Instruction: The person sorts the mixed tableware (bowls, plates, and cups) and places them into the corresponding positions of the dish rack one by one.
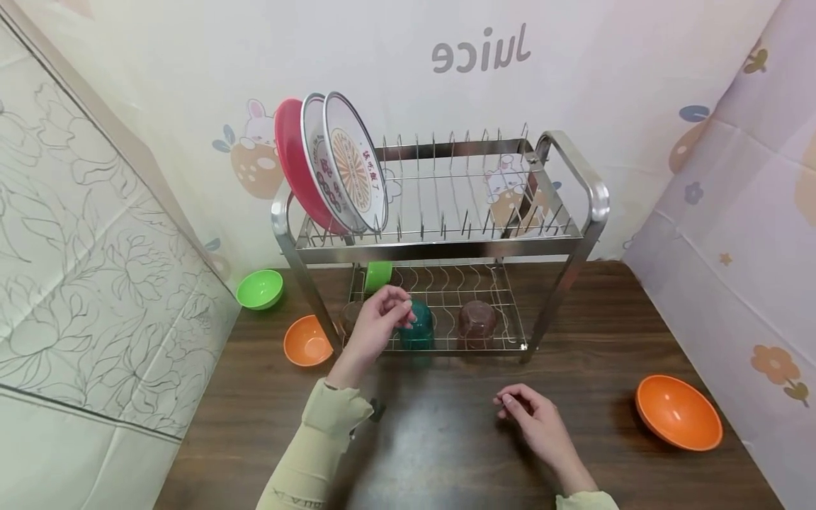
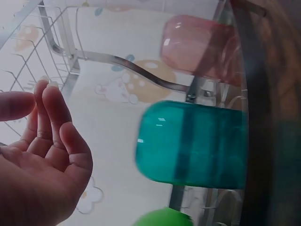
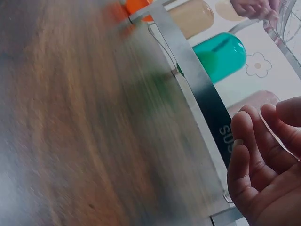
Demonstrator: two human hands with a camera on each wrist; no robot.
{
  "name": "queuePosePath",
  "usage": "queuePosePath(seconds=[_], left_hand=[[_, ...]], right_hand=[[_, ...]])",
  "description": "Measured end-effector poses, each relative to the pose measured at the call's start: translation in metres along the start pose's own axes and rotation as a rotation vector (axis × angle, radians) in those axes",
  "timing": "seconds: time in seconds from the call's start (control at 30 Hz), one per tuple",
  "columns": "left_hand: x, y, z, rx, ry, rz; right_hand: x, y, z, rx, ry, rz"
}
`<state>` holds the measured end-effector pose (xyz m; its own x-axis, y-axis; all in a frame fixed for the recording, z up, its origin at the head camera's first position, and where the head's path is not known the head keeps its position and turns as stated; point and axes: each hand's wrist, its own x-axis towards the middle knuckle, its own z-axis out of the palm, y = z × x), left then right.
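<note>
While left hand (image 1: 378,322) and right hand (image 1: 535,421) empty, loosely curled, glossy, translucent teal cup (image 2: 193,145).

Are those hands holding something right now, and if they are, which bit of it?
Nothing is held. The left hand is near the teal cup but apart from it, and the right hand is empty too.

Kitchen-type spot, home or set can't tell: metal dish rack (image 1: 440,250) w/ plates (image 1: 350,170) & cups (image 1: 418,331) on wood-grain counter (image 1: 593,340), bowls (image 1: 678,413) at 4, 8 & 9 o'clock in head view. Walls = creased printed sheets (image 1: 210,57), bunny pics (image 1: 258,159), mirrored "Juice" (image 1: 465,58) near 1.
</note>
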<state>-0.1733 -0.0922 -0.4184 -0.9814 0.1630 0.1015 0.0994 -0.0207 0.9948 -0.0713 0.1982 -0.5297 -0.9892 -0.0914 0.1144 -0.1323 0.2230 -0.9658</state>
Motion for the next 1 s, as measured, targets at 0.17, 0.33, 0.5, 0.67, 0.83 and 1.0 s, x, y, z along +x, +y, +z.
queuePosePath(seconds=[0.17, 0.33, 0.5, 0.67, 0.83, 1.0], left_hand=[[-0.018, -0.021, 0.000, -0.032, 0.010, -0.028], [-0.036, -0.041, 0.001, -0.062, 0.040, -0.088], [-0.052, -0.058, -0.003, 0.014, 0.065, -0.140], [-0.066, -0.070, -0.012, 0.083, 0.077, -0.213], [-0.076, -0.089, -0.022, 0.082, 0.081, -0.258], [-0.085, -0.099, -0.027, 0.039, 0.100, -0.299]], right_hand=[[0.004, -0.001, -0.014, -0.037, 0.050, 0.006], [0.005, 0.002, -0.032, -0.092, 0.120, -0.014], [0.008, 0.003, -0.055, -0.245, 0.224, -0.036], [0.006, 0.005, -0.081, -0.455, 0.320, 0.026], [0.002, 0.012, -0.101, -0.591, 0.364, 0.021], [-0.002, 0.020, -0.118, -0.701, 0.428, 0.040]])
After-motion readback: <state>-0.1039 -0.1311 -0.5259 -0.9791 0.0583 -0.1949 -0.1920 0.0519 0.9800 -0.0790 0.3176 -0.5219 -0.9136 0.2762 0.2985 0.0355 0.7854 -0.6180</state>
